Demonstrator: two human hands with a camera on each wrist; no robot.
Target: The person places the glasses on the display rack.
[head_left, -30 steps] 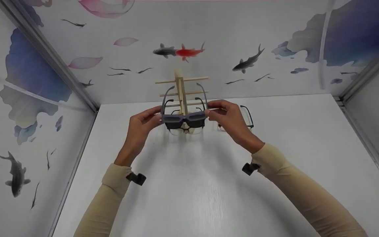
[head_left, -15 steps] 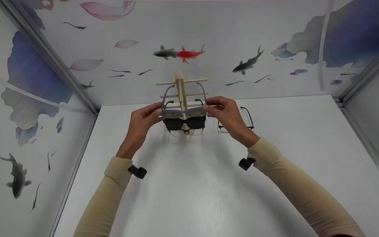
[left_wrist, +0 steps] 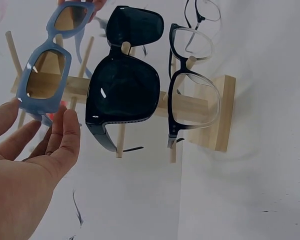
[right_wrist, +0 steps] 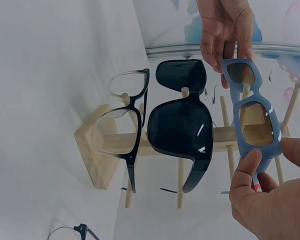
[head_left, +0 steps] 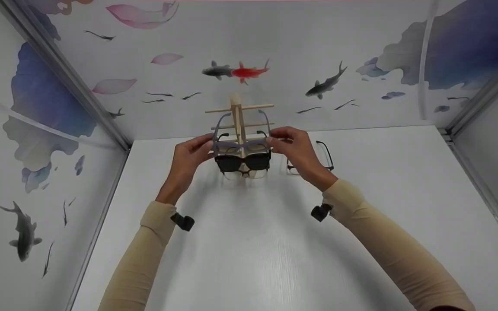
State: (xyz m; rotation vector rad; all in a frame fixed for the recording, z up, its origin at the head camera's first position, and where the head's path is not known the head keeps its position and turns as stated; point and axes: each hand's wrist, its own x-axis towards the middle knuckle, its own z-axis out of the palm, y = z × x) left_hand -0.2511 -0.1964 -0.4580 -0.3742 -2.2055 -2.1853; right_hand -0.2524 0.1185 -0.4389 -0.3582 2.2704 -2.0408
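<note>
Blue-framed sunglasses (head_left: 262, 142) with brown lenses are held between both hands, in front of a wooden glasses stand (head_left: 237, 115) with crosswise pegs. My left hand (head_left: 186, 162) pinches one side of the frame near the hinge, and my right hand (head_left: 297, 149) pinches the other. In the left wrist view, a peg of the stand shows behind the bridge of the blue sunglasses (left_wrist: 51, 41); whether they touch is unclear. Below them, black sunglasses (head_left: 257, 161) sit on the stand. Lower still are glasses with clear lenses (left_wrist: 176, 70) and a dark upper rim.
Another pair of glasses (head_left: 330, 167) lies on the white table (head_left: 249, 242), right of the stand and partly behind my right hand. The stand's square wooden base (left_wrist: 225, 112) shows in both wrist views. Printed panels (head_left: 283, 34) enclose the back and sides.
Held in both hands, the blue sunglasses have tilted and shifted up slightly off the black pair, whose lenses now show fully. Both forearms have crept slightly forward.
</note>
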